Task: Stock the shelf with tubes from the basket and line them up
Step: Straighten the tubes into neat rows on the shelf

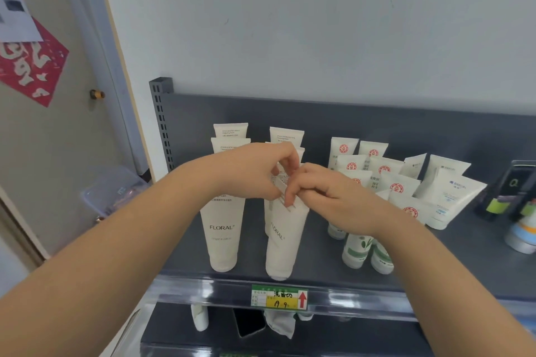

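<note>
- Head view, from the fingers out: the left hand [255,174] pinches the flat crimped end of a white FLORAL tube [282,238] between thumb and forefinger, its other fingers curled.
- The right hand [327,194] meets it from the other side, fingers [290,197] curled and clamped on the same crimped end. The two hands are almost touching.
- That tube stands cap-down near the shelf's front edge, slightly tilted, at the head of the right-hand column of matching tubes.
- Just beside it to the left, a second FLORAL tube [223,229] stands upright, with more behind it.
- To the right sit red-seal tubes [383,171], crowded and leaning, with green-leaf tubes [359,249] in front.
- Further right are blue-print tubes [449,197] and dark bottles [510,191].
- The shelf [319,255] is dark grey metal, and a price tag [280,297] with a red arrow is clipped to its front rail.
- Above it rises a scuffed white wall [319,23].
- Off to the left, a red paper [32,66] hangs on a door, and a clear plastic box [113,191] sits lower down.
</note>
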`<action>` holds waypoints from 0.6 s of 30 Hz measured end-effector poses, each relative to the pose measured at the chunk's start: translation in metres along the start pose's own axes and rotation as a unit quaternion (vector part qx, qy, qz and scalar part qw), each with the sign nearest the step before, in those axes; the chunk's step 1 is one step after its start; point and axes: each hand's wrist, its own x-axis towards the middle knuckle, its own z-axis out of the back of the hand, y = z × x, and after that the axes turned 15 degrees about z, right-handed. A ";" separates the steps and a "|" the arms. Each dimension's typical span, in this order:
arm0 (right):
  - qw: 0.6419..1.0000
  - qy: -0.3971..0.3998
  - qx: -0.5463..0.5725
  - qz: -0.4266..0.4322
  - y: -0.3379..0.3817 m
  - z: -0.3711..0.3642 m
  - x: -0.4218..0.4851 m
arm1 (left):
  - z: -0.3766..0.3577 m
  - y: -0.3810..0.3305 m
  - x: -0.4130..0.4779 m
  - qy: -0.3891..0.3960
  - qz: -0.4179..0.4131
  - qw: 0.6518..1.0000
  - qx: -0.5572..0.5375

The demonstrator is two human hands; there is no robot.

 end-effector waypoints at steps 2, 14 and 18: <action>1.000 0.003 0.006 0.000 -0.001 -0.002 -0.002 | -0.001 0.001 0.001 0.007 0.004 1.000 0.013; 0.997 -0.042 -0.059 -0.030 -0.016 -0.002 -0.003 | -0.001 0.009 0.000 -0.028 0.017 0.998 0.053; 0.997 -0.059 -0.020 -0.040 -0.016 -0.001 -0.002 | 0.001 0.012 -0.001 -0.026 0.023 0.998 0.058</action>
